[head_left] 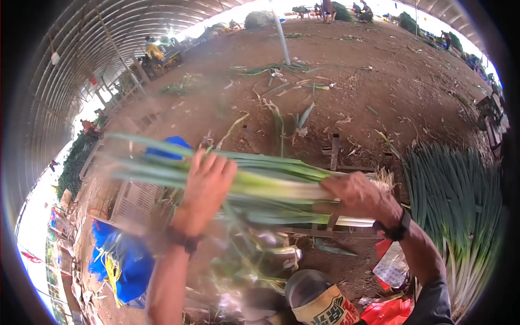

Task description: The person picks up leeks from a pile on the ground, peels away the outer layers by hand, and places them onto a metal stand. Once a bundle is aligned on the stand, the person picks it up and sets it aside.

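Observation:
A bunch of long green onions [271,187] lies crosswise in front of me, leaves to the left and pale stems to the right. My left hand [208,176] is closed around the leafy part. Near the pale root end, my right hand [360,196] grips the stems, its fingers partly hidden. Below and behind the bunch, more green onions rest on a low wooden rack [336,149]. The leaf tips at the left are smeared by motion.
A large pile of green onions [455,200] is at the right. Blue plastic [132,265] with yellow ties and a plastic crate [135,201] are at the left. Loose leaves and trimmings litter the dirt floor [368,86]. A pole [280,35] stands ahead; people work far back.

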`<state>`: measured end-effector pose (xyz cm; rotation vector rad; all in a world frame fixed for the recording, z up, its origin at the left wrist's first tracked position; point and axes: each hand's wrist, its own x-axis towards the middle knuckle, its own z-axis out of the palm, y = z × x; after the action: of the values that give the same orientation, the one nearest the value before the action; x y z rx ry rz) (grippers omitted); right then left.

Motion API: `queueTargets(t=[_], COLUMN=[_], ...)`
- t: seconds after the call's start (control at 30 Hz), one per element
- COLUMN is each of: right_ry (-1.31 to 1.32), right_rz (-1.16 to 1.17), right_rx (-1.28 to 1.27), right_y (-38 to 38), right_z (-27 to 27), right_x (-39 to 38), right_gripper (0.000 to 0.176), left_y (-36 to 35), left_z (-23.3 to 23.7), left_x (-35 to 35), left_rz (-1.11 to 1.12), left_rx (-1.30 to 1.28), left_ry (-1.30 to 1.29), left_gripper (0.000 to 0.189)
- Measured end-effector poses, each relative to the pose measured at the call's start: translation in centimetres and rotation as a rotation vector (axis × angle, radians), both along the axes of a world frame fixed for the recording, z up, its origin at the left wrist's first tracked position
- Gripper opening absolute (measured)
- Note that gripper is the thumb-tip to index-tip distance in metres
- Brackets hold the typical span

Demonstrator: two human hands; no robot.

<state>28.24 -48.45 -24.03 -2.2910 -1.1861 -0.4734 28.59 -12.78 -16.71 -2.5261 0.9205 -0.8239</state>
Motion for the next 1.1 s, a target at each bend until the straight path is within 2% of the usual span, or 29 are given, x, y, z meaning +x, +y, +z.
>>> queueTargets(t=[0.13, 0.27, 0.4, 0.53, 0.63, 0.67, 0.77, 0.8, 0.9, 0.93, 1.03, 1.1], right_ry=[0.059, 0.11, 0.602, 0.631, 0.552, 0.538, 0.508, 0.508, 0.477, 0.46, 0.558, 0.6], right_rz=[-0.129, -0.23, -0.399, -0.379, -0.387, -0.399, -0.461, -0.493, -0.551, -0.563, -0.664, -0.665], right_rx=[0.048, 0.049, -0.31, -0.235, -0.251, -0.276, -0.319, -0.316, -0.291, -0.28, -0.347, -0.39], right_y=[-2.1, -5.2, -6.8, -8.0, -8.8, -9.2, -10.3, -10.5, -10.5, -10.4, -9.3, -8.9], right_z=[-1.4, -6.9, -10.3, -15.0, -17.5, -18.3, -20.8, -21.7, -23.6, -24.0, -24.3, -24.1], right_x=[3.5, 4.9, 4.0, 3.3, 3.2, 3.2, 2.8, 2.4, 1.9, 1.8, 1.9, 1.7], right_gripper=[0.028, 0.025, 0.044, 0.041, 0.041, 0.039, 0.032, 0.031, 0.03, 0.031, 0.034, 0.038], left_y=[-3.2, -6.2, -8.3, -9.0, -9.2, -9.2, -8.0, -7.4, -5.6, -4.7, -2.5, -1.5], left_z=[-2.9, -10.6, -18.5, -23.6, -25.3, -25.4, -27.3, -27.2, -25.7, -26.1, -27.5, -28.3], left_x=[6.0, 9.6, 9.4, 8.3, 7.7, 7.5, 7.3, 7.2, 6.4, 6.2, 4.7, 3.7], left_rz=[0.04, 0.099, 0.124, 0.148, 0.127, 0.125, 0.083, 0.059, 0.147, 0.087, 0.191, 0.242], left_rx=[-0.028, -0.071, -0.107, -0.12, -0.11, -0.113, -0.261, -0.281, -0.266, -0.244, -0.152, -0.183], left_ry=[-0.007, 0.148, 0.33, 0.46, 0.438, 0.506, 0.383, 0.313, 0.43, 0.327, 0.424, 0.45], left_gripper=[0.027, 0.037, 0.039, 0.04, 0.042, 0.043, 0.045, 0.036, 0.027, 0.022, 0.022, 0.017])
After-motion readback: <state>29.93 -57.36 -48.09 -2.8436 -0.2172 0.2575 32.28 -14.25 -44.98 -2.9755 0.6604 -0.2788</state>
